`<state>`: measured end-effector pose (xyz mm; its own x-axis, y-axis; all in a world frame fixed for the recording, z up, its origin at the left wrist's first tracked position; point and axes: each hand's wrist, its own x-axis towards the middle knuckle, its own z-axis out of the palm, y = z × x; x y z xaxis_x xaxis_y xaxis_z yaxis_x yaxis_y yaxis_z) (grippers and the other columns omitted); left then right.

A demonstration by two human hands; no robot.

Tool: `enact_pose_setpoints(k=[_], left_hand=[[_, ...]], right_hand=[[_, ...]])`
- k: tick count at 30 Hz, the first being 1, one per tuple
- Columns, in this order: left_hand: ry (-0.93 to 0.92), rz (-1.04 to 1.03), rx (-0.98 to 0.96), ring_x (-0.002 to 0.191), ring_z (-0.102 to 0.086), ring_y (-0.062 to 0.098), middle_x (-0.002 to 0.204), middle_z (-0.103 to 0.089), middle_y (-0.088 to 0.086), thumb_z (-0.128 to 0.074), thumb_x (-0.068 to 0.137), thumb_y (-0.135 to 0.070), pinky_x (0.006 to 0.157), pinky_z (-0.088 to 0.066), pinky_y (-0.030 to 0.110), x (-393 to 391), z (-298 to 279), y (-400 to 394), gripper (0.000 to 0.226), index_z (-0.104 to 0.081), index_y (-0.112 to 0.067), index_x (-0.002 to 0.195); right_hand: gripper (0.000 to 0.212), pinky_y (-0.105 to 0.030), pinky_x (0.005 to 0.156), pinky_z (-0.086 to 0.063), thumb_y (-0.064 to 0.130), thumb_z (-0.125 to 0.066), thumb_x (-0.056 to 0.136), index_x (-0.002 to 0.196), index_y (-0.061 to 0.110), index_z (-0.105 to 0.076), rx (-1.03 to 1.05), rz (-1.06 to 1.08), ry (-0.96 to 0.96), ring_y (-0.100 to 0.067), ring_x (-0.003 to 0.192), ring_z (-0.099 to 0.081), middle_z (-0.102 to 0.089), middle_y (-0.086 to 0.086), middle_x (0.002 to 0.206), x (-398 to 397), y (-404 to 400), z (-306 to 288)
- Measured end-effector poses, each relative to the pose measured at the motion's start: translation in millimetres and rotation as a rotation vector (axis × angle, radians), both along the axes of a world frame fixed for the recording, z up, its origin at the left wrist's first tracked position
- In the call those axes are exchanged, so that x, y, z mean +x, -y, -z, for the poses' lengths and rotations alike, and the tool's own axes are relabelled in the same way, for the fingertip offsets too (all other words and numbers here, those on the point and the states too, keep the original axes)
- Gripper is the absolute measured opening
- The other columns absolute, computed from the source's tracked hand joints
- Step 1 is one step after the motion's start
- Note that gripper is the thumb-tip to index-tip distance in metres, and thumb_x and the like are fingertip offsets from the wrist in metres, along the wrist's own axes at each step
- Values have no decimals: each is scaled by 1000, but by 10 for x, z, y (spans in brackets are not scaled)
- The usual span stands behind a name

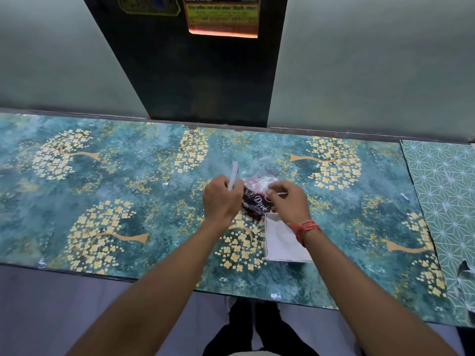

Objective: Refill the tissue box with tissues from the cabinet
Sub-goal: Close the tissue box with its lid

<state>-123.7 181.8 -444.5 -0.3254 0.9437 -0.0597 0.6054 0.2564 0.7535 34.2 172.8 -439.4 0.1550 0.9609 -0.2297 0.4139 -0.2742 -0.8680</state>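
Note:
A tissue packet (258,199) with a clear plastic wrapper and a black and red label lies mid-counter. My left hand (221,199) grips a thin white stack of tissues (234,174) that stands up from its fingers, at the packet's left side. My right hand (290,201) pinches the packet's right edge, with a thin white sliver showing between its fingers. A white tissue box (281,242) sits just below the packet, partly hidden under my right wrist, which wears a red thread band.
The counter (128,201) has a teal covering with yellow flower trees. A pale green patterned sheet (447,191) covers its right end. A dark panel (205,73) with posters stands against the green wall behind. The counter's front edge runs near my legs.

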Motion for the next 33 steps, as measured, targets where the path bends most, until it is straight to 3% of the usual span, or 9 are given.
enact_pose_setpoints(k=[5,7,10,12,14,19,21,25,33], left_hand=[[408,-192,183,53,-33,15,57,-39,2,-41,82,-27,48,-24,30,274,-402,31,27,-37,-15,59],[529,-226,198,54,-30,15,57,-36,1,-39,82,-25,51,-22,31,448,-456,138,25,-35,-15,59],[668,-251,44,57,-35,17,61,-39,1,-37,81,-30,54,-33,37,634,-308,307,23,-35,-17,63],[597,-185,-100,61,-47,22,65,-48,5,-38,83,-36,57,-49,50,696,-116,447,27,-40,-18,63],[411,-62,-206,62,-60,32,65,-56,7,-42,84,-38,59,-55,52,726,30,606,32,-46,-15,62],[79,149,-258,47,-30,20,50,-39,3,-52,88,-24,48,-22,34,737,131,917,40,-36,-15,53],[17,203,-288,44,-30,18,49,-39,1,-54,86,-23,45,-20,31,718,133,937,39,-36,-15,52],[-36,244,-331,42,-29,14,48,-35,-1,-57,85,-20,43,-18,29,715,67,895,40,-35,-16,52],[-210,342,-377,62,-47,22,70,-48,4,-57,84,-22,51,-31,30,724,60,869,20,-50,-11,70]], right_hand=[[35,-46,84,-59,27,-58,93,121,7,-57,-120,84,-273,-25,102,-61,-61,-9,112,82,-179,-146],[27,-45,77,-60,21,-59,94,117,7,-59,-115,125,-354,-25,95,-62,-62,-10,106,145,-151,-165],[17,-44,75,-59,7,-61,89,102,17,-65,-16,205,-240,-26,94,-64,-64,-4,98,298,-2,-93],[23,-44,80,-58,1,-63,84,100,17,-64,-35,290,-156,-24,92,-65,-65,-2,98,438,124,-14],[27,-31,73,-54,-1,-65,81,105,12,-64,-71,327,-88,-15,81,-62,-66,-5,104,571,268,58],[37,-19,56,-45,3,-63,83,118,14,-61,-122,237,89,-16,74,-61,-62,1,104,673,533,165],[36,-23,55,-50,2,-61,84,119,14,-62,-132,198,152,-18,74,-61,-63,1,104,658,569,199],[34,-43,75,-58,5,-61,83,115,16,-65,-150,167,227,-22,75,-65,-68,-3,110,652,580,234],[32,-38,82,-53,8,-61,79,108,17,-69,-165,102,321,-28,91,-64,-68,-5,109,649,554,222]])
